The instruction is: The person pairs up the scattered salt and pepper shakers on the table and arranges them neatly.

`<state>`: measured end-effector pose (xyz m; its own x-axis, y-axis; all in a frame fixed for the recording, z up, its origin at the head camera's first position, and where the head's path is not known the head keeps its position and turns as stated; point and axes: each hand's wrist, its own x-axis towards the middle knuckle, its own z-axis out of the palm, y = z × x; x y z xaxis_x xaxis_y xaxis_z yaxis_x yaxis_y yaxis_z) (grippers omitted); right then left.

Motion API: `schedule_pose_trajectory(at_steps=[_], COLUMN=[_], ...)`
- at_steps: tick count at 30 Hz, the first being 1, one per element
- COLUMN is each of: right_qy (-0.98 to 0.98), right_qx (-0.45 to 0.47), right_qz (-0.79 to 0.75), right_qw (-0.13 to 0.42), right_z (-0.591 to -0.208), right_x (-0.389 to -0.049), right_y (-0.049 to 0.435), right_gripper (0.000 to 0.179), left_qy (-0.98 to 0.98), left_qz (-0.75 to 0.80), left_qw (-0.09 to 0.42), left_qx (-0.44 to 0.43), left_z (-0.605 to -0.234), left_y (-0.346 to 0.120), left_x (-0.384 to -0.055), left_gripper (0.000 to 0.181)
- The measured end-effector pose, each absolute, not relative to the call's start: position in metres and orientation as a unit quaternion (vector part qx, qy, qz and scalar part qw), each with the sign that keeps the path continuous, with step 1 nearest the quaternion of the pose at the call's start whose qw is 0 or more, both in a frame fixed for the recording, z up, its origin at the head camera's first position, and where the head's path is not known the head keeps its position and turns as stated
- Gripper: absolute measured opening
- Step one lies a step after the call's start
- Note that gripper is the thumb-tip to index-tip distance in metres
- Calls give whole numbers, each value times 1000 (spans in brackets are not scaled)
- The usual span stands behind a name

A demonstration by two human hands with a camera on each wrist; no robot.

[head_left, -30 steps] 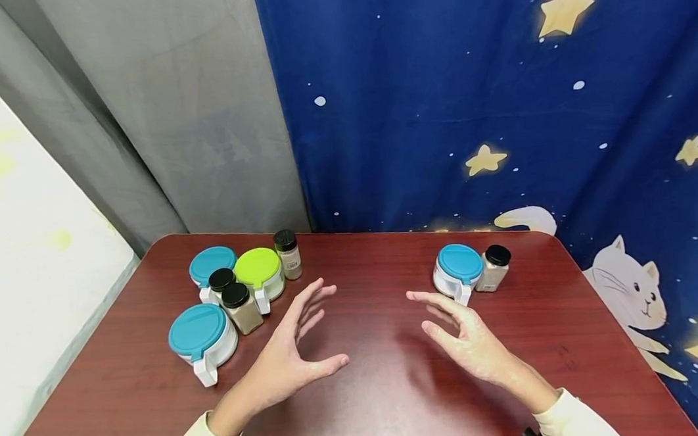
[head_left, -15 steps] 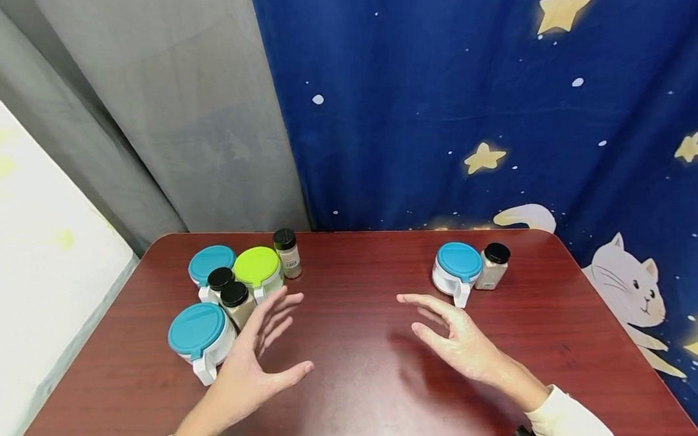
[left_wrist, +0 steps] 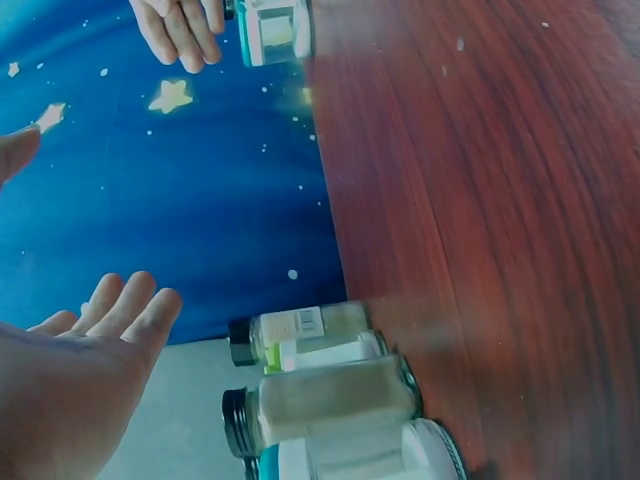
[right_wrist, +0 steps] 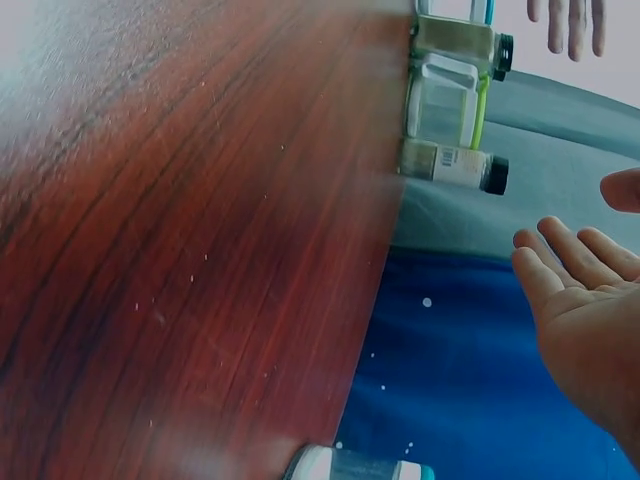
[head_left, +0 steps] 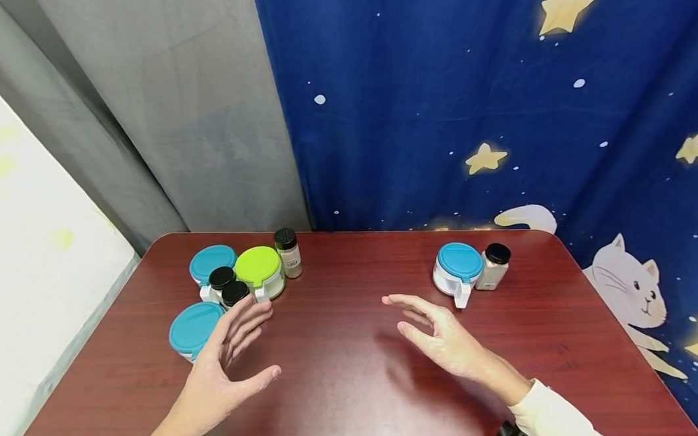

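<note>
Nearest are the two bare hands, apart from everything and holding nothing: the left hand [head_left: 212,383] has its fingers extended and thumb spread wide, the right hand [head_left: 447,341] its fingers loosely bent with a gap to the thumb. Just beyond the left hand, on the reddish-brown wood-grain table [head_left: 340,389], stands a round white pot with a flat blue lid [head_left: 196,328]; its near side is hidden behind that hand. Next to it, a squared clear jar with a black screw cap [head_left: 235,292] is mostly covered by the fingers in the head view, though the left wrist view shows pale filling — likely some weight, stiff, slick-walled, best taken round the flat sides below the cap. Whether it is glass or plastic, I cannot tell. Behind sit a lime-lidded round pot [head_left: 259,265], a second black-capped jar [head_left: 222,277], half hidden, and another blue-lidded pot [head_left: 211,259]. Farther right, a blue-topped pot with a white handle [head_left: 460,259] should lift easily by that handle — its contents are hidden, and the right wrist view cuts it off — beside a small black-capped jar [head_left: 493,274].
</note>
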<state>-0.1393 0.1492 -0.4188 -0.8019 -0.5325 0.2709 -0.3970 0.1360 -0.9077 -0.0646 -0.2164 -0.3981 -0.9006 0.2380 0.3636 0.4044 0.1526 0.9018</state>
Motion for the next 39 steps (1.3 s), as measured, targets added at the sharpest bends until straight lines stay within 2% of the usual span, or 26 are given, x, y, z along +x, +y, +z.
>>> schedule_pose_trajectory(at_steps=[12,20,25,33,39], right_qy=[740,724,720,709,702], right_qx=[-312,-315,-320,-338,-356], right_qz=[-590,-606,-608,-611,-607], right_qw=[77,88,93,100,111], right_z=[-417,-416,-415,-416,-415], right_x=[-146,-153,-158,-160,-159], right_y=[124,105,93,72,52], right_gripper=[43,42,41,42,42], left_qy=[-757,-708,-728,-701,-754], left_qz=[-616,-643,-632,-655,-619], left_qw=[72,112,106,143,150], left_qx=[-209,-270,-244,-242,-160], left_z=[-395,-392,-389,-389,-385], left_y=[-238,-258,-272,-286,-297], left_x=[-61,-67,-62,-57,-52], left_gripper=[108,105,105,99,100])
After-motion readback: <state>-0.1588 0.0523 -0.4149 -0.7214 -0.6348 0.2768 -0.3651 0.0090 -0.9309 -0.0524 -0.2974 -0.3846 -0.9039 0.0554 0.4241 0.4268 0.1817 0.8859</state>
